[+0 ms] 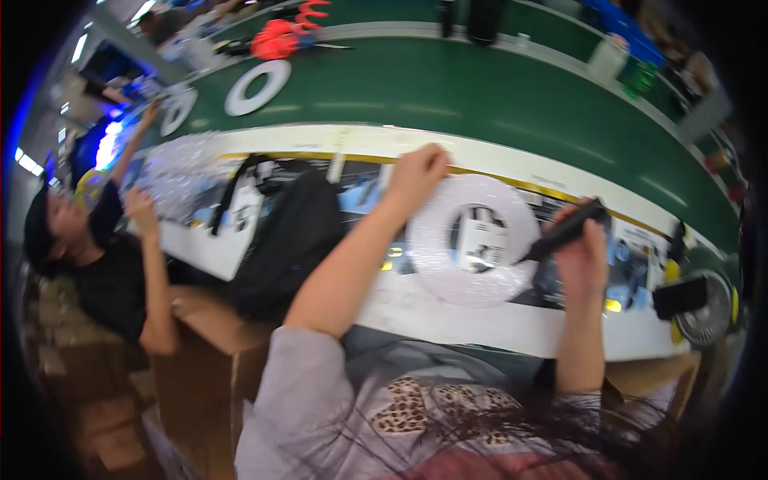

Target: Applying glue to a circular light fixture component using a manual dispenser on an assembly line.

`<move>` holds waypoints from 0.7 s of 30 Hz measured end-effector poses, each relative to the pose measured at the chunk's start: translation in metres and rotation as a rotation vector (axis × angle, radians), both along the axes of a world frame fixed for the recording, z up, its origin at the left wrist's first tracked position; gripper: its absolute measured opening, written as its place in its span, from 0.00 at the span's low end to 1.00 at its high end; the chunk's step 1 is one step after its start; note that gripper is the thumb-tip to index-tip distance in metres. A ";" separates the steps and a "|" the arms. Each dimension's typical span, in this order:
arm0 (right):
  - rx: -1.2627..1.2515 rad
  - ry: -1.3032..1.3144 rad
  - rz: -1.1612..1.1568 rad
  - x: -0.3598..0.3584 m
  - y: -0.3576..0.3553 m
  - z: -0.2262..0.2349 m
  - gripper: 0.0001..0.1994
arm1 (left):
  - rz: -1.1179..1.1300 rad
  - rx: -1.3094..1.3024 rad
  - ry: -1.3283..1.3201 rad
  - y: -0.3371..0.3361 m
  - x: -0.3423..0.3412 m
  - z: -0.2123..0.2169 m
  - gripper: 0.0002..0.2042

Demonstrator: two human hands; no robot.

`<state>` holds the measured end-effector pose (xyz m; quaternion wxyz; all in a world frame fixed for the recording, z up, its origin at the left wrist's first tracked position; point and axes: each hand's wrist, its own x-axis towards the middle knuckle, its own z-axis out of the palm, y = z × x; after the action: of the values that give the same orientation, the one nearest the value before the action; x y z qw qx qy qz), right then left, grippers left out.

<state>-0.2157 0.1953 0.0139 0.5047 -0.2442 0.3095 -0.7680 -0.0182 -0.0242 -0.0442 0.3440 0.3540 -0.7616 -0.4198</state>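
A white ring (432, 268) wrapped in shiny clear film lies flat in front of me on the printed mat. Through its hole shows a white patch with dark print. My right hand (586, 248) grips a thick black tool (566, 232) with a narrow tip, which points down-left at the ring's right side. Whether the tip touches the film I cannot tell. At the ring's upper left edge is my left hand (424, 170), its fingers curled closed. What is between those fingers, if anything, is hidden.
Left of my arm lies black fabric (300, 240), with crumpled clear wrap (180, 172) beyond it. A co-worker (104, 272) reaches over the table at far left. White rings (234, 102) rest on the green surface (448, 88). A small fan (704, 308) stands at right.
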 end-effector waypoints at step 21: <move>-0.203 -0.456 0.115 -0.026 0.004 0.019 0.16 | 0.056 -0.095 -0.007 -0.003 -0.011 -0.002 0.09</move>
<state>-0.2422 0.1989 0.0326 0.5773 -0.1314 0.0944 -0.8003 -0.0295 -0.0272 -0.0462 0.3691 0.3599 -0.7718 -0.3723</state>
